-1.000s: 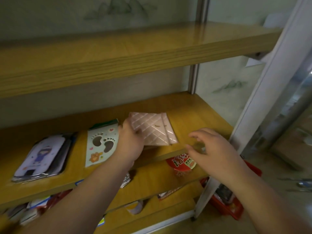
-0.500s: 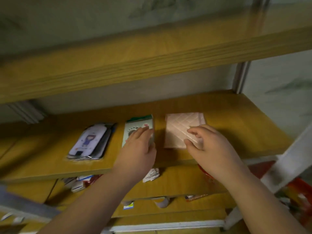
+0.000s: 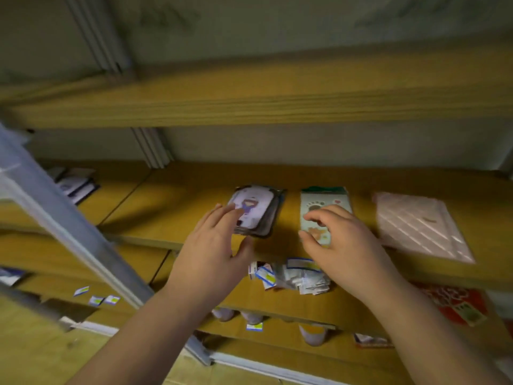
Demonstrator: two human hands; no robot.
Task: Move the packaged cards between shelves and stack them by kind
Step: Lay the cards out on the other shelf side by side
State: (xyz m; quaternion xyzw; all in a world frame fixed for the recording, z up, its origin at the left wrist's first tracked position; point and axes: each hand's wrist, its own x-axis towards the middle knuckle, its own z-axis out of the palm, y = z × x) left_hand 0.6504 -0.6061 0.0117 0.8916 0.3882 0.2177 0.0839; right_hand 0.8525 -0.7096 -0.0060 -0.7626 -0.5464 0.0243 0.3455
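We see three stacks of packaged cards in a row on the middle shelf (image 3: 172, 207). Our left hand (image 3: 213, 248) reaches to the girl cards (image 3: 254, 208) at the left of the row; its fingers lie nearly straight over the stack's near left corner, thumb spread at the shelf's front edge, gripping nothing. Our right hand (image 3: 341, 245) is over the footprint cards (image 3: 323, 201) in the middle, fingers curled down onto the pack's near half, thumb at its left edge; whether it pinches the pack we cannot tell through the blur. The pink cards (image 3: 416, 223) lie just right of that hand, untouched. On the shelf below, a heap of small white packets (image 3: 291, 276) lies beneath the hands, and a red pack (image 3: 455, 304) lies at the right.
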